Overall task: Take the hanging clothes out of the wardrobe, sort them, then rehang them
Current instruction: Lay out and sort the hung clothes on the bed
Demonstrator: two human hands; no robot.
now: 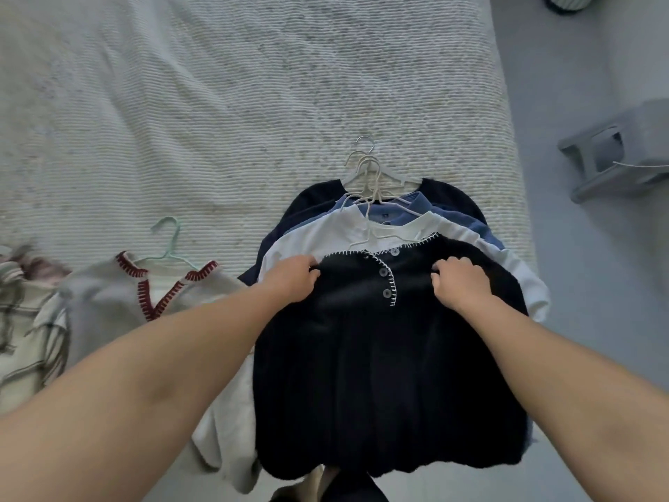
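My left hand and right hand well apart, fingers curled, each gripping a shoulder of the black cardigan, topmost of hangered stack on bed

A bedroom at home, as far as I can see from the head view.

I'm looking down on a bed covered in a pale ribbed bedspread, with everyday clothes on hangers laid across it in piles. Beside the bed is grey floor, and a small grey plastic stool lies tipped on its side there.
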